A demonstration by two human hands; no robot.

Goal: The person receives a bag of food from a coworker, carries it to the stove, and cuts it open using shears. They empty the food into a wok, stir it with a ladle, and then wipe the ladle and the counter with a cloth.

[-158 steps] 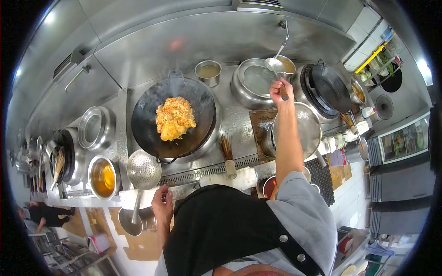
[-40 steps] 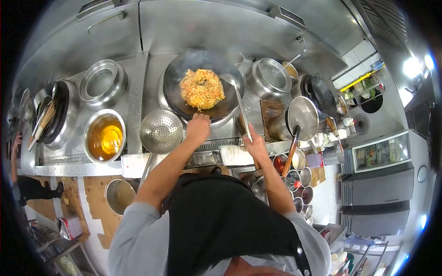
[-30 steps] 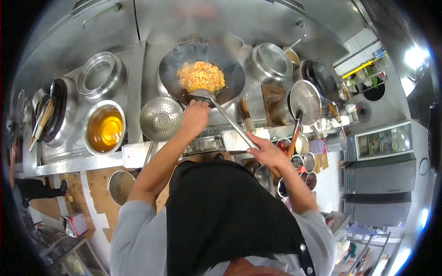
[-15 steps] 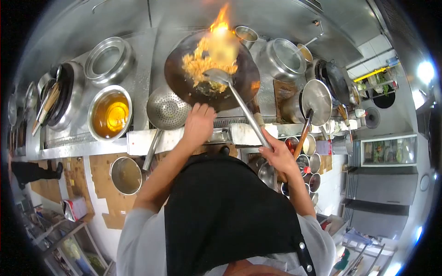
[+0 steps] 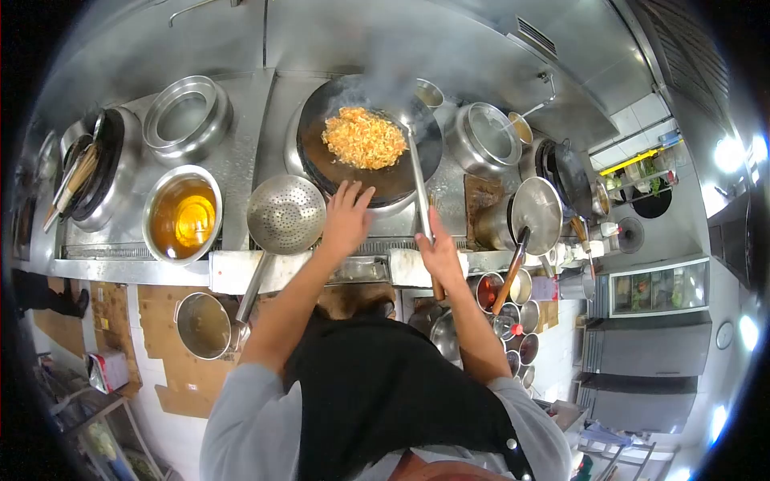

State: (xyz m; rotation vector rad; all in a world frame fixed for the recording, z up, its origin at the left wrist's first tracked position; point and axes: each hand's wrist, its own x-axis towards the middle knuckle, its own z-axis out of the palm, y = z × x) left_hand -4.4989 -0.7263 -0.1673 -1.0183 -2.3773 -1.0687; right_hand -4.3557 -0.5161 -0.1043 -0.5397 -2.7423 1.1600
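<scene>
Yellow-orange chopped food (image 5: pixel 365 138) lies in a dark wok (image 5: pixel 321 164) on the stove, with smoke rising above it. My left hand (image 5: pixel 346 218) is at the wok's near rim, its fingers spread and nothing seen in them; whether the fingertips touch the rim is unclear. My right hand (image 5: pixel 440 252) is closed around the metal handle of a ladle (image 5: pixel 420 180), which reaches to the wok's right side. The ladle's bowl is hard to make out in the smoke.
A perforated strainer (image 5: pixel 286 215) and a bowl of yellow oil (image 5: pixel 184 215) stand left of the wok. To the right are a lidded pot (image 5: pixel 491 138), a pot with a fine sieve (image 5: pixel 536 215) and several seasoning containers (image 5: pixel 489 290). Another person's leg (image 5: pixel 52 295) shows far left.
The flame above the wok has gone and smoke hangs there instead. The food now lies gathered in the wok. The ladle has moved off the food to the right, with my right hand.
</scene>
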